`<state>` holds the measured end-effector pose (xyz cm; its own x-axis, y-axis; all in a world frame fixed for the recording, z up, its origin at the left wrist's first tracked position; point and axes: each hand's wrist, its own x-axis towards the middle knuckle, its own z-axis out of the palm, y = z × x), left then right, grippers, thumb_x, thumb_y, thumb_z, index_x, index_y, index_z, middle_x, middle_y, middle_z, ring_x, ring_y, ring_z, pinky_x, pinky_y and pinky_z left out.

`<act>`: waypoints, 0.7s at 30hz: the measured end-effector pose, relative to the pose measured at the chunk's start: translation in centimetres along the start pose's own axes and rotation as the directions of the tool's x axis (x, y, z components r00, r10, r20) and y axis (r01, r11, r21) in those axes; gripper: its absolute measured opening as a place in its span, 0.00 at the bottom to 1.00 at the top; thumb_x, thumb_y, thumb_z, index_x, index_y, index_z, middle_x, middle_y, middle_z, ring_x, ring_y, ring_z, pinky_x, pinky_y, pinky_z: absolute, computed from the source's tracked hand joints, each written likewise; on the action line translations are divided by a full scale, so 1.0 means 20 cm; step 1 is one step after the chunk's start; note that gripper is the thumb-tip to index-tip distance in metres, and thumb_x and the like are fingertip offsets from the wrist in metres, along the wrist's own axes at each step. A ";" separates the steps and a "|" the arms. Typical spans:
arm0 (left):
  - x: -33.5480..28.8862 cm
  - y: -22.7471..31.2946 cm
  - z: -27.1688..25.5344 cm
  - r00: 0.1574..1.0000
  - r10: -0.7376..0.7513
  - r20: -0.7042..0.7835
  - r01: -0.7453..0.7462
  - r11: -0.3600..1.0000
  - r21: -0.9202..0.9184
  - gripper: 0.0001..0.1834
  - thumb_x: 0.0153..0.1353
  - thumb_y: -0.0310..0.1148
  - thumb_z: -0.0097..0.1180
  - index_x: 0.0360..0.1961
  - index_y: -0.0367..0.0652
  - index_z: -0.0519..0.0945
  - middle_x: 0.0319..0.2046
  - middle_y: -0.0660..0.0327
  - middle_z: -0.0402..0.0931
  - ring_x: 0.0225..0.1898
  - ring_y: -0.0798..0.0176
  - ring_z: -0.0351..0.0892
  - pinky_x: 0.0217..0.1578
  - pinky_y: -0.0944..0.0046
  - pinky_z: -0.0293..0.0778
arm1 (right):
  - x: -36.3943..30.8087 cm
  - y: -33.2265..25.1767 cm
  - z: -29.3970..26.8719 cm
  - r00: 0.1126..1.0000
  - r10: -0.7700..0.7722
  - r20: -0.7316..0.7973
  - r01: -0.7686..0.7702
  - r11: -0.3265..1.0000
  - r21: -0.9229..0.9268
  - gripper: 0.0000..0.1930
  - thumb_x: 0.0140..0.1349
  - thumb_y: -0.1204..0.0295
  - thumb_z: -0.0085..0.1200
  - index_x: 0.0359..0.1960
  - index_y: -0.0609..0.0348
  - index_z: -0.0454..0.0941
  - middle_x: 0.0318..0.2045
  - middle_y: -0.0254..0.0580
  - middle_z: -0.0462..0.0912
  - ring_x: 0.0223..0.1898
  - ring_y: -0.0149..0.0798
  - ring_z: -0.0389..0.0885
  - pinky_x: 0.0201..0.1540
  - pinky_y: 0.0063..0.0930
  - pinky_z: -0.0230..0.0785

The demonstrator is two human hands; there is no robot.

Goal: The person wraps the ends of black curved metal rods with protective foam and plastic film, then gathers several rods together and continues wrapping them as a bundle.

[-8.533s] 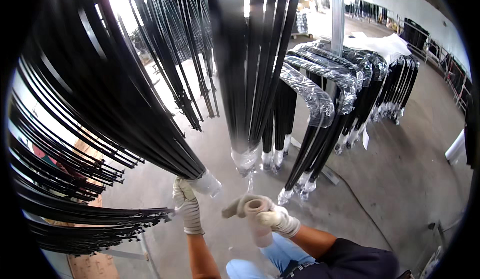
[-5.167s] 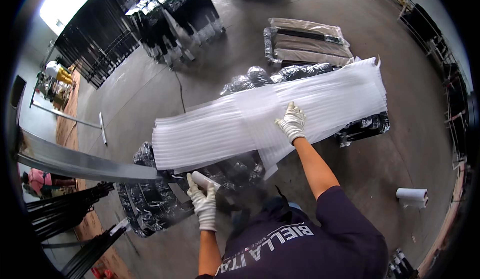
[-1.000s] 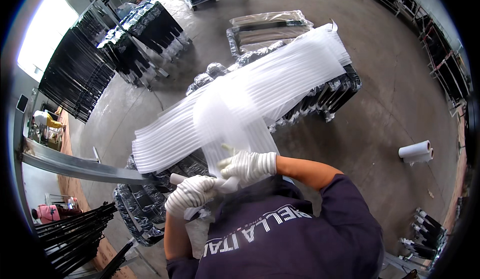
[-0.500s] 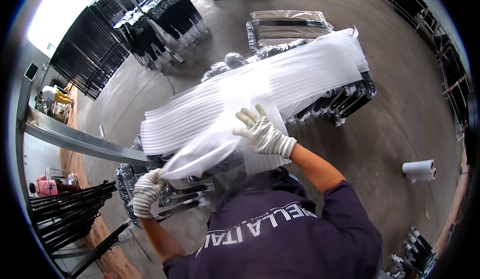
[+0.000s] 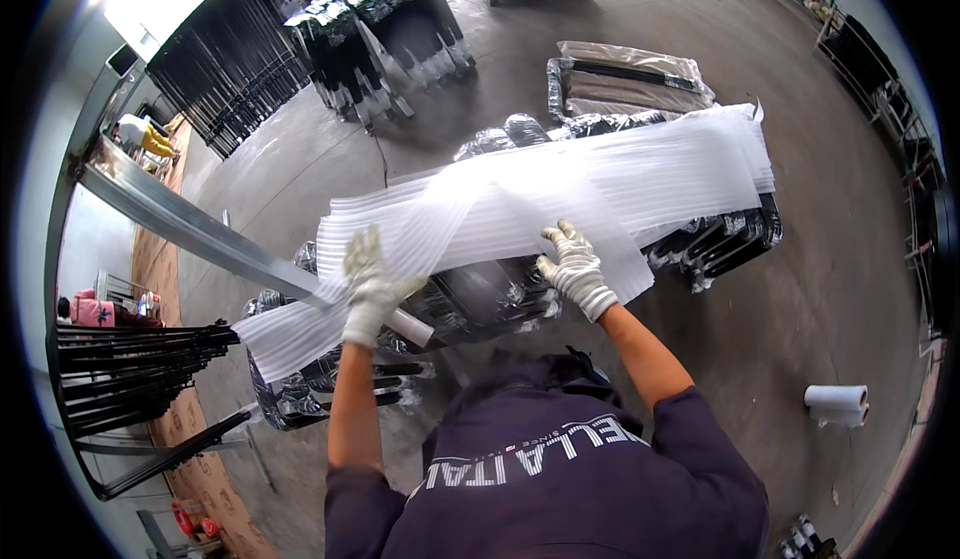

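A stack of thin white foam sheets (image 5: 690, 174) lies across black frames wrapped in clear film (image 5: 485, 294). One loose foam strip (image 5: 285, 339) slants over the stack toward the near left, and another flap (image 5: 625, 264) hangs over the near edge at the right. My left hand (image 5: 368, 294), in a pale striped glove, rests on the slanting strip with fingers spread. My right hand (image 5: 580, 274), gloved alike, touches the foam by the right flap with fingers stretched out. A pale tube end (image 5: 412, 327) sticks out beside my left wrist.
A grey metal beam (image 5: 200, 224) crosses at the left, over a rack of black bars (image 5: 140, 379). Wrapped frames (image 5: 385, 44) stand at the back left; a wrapped bundle (image 5: 630, 84) lies behind the stack. White film rolls (image 5: 837, 404) lie on the floor at right.
My left hand has moved up and right, from the gathered corner of the foam onto the strip, and its fingers have opened. The strip now lies spread toward the near left. The view has shifted.
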<state>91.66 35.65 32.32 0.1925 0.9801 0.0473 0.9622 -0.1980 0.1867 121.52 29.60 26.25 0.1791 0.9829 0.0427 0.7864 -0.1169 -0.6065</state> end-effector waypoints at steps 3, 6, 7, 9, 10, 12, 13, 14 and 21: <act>0.23 0.15 0.14 0.998 -0.032 0.055 0.031 0.999 0.022 0.65 0.30 0.59 0.63 0.63 0.45 0.36 0.62 0.40 0.31 0.64 0.43 0.26 0.61 0.51 0.27 | -0.03 -0.05 0.02 0.997 -0.063 0.048 0.059 0.995 0.081 0.21 0.47 0.62 0.53 0.45 0.50 0.70 0.53 0.51 0.64 0.55 0.50 0.60 0.57 0.38 0.51; 0.40 0.33 0.23 0.985 -0.106 0.136 0.100 0.994 0.047 0.67 0.29 0.61 0.62 0.63 0.46 0.34 0.62 0.41 0.30 0.64 0.42 0.24 0.59 0.46 0.25 | -0.12 -0.07 0.01 0.987 -0.128 0.101 0.108 0.978 0.180 0.18 0.47 0.62 0.53 0.42 0.48 0.73 0.52 0.50 0.66 0.54 0.50 0.62 0.56 0.37 0.54; 0.46 0.35 0.25 0.973 -0.137 0.184 0.130 0.990 0.050 0.68 0.28 0.63 0.62 0.63 0.46 0.33 0.62 0.41 0.30 0.64 0.42 0.24 0.59 0.45 0.24 | -0.16 -0.06 0.03 0.985 -0.145 0.092 0.127 0.976 0.175 0.18 0.46 0.63 0.53 0.42 0.49 0.73 0.51 0.49 0.66 0.53 0.48 0.64 0.54 0.35 0.56; 0.53 0.33 0.28 0.950 -0.195 0.245 0.173 0.979 0.108 0.67 0.28 0.63 0.61 0.63 0.46 0.34 0.62 0.42 0.30 0.64 0.43 0.23 0.58 0.44 0.23 | -0.24 -0.06 0.04 0.980 -0.146 0.135 0.112 0.966 0.231 0.17 0.47 0.64 0.54 0.41 0.49 0.73 0.50 0.47 0.67 0.50 0.45 0.67 0.52 0.32 0.59; 0.57 0.31 0.32 0.933 -0.224 0.281 0.191 0.972 0.140 0.67 0.28 0.64 0.61 0.63 0.46 0.35 0.62 0.42 0.30 0.64 0.43 0.23 0.58 0.43 0.22 | -0.29 -0.08 0.01 0.975 -0.122 0.186 0.064 0.955 0.290 0.16 0.47 0.65 0.54 0.40 0.49 0.74 0.50 0.46 0.68 0.50 0.44 0.68 0.51 0.31 0.60; 0.63 0.24 0.37 0.922 -0.262 0.286 0.233 0.964 0.129 0.67 0.27 0.64 0.61 0.63 0.48 0.35 0.63 0.44 0.31 0.64 0.44 0.24 0.58 0.42 0.23 | -0.36 -0.08 -0.02 0.974 -0.132 0.182 0.077 0.956 0.282 0.15 0.49 0.63 0.53 0.40 0.48 0.74 0.49 0.45 0.69 0.52 0.44 0.66 0.54 0.35 0.56; 0.65 0.22 0.36 0.920 -0.268 0.287 0.241 0.962 0.125 0.67 0.27 0.64 0.61 0.63 0.48 0.35 0.63 0.44 0.32 0.64 0.44 0.24 0.58 0.42 0.23 | -0.39 -0.08 -0.04 0.977 -0.130 0.168 0.082 0.960 0.267 0.15 0.49 0.65 0.54 0.40 0.49 0.74 0.49 0.45 0.69 0.50 0.43 0.68 0.51 0.33 0.60; 0.68 0.20 0.36 0.919 -0.280 0.279 0.253 0.959 0.128 0.67 0.27 0.63 0.62 0.63 0.49 0.35 0.63 0.44 0.32 0.64 0.44 0.25 0.58 0.42 0.24 | -0.40 -0.07 -0.06 0.980 -0.129 0.154 0.088 0.964 0.252 0.16 0.48 0.67 0.54 0.41 0.51 0.74 0.48 0.45 0.69 0.47 0.42 0.70 0.48 0.30 0.64; 0.79 0.07 0.27 0.837 -0.378 0.396 0.377 0.922 0.083 0.66 0.28 0.60 0.63 0.63 0.48 0.37 0.62 0.49 0.43 0.64 0.49 0.39 0.59 0.41 0.31 | -0.44 -0.05 -0.10 0.987 -0.017 0.158 -0.046 0.922 0.385 0.14 0.49 0.73 0.53 0.39 0.56 0.75 0.47 0.44 0.70 0.48 0.40 0.70 0.48 0.28 0.64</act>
<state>97.06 50.96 28.12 -0.1264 0.8991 -0.4192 0.9762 0.1879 0.1085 120.35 20.87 28.17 0.0697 0.9949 -0.0729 0.4887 -0.0977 -0.8670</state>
